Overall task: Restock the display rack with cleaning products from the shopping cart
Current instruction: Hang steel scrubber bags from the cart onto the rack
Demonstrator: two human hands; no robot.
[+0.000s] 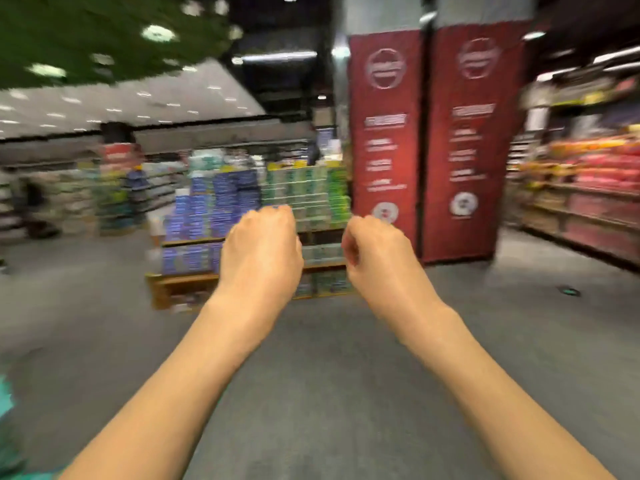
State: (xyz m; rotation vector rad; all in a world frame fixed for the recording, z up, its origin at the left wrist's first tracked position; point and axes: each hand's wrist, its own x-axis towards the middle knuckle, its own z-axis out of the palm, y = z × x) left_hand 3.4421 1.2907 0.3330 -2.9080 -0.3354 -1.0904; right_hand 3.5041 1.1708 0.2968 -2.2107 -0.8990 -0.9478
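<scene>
Nearest the camera, two bare forearms reached forward over the grey floor (pixel 329 393), side by side and apart. The left hand (pixel 261 252) was raised with its back to the camera, fingers curled down and inward, holding nothing that could be seen. The right hand (pixel 375 252) hung just beside it, not touching, its fingers likewise loosely curled toward the palm and gripping nothing. A scrap of teal cloth (pixel 5 410) showed at the lower left edge of the view.

Beyond the hands, well apart from them across the floor, stood the display rack (pixel 180 282), a low wooden stand with stepped shelves. Its left half carried stacks of blue packs (pixel 211 206); its right half carried green packs (pixel 311 188), partly hidden behind the hands. The whole picture was blurred, so the labels could not be read. No shopping cart was in sight.

Just right of the rack rose a pillar wrapped in two red banners (pixel 386 143) with white print, too smeared to read. Along the right edge ran shelving (pixel 588 188) filled with red, pink and orange goods. To the far left were more shelves (pixel 69 202), and above them a white lit ceiling (pixel 121 102).
</scene>
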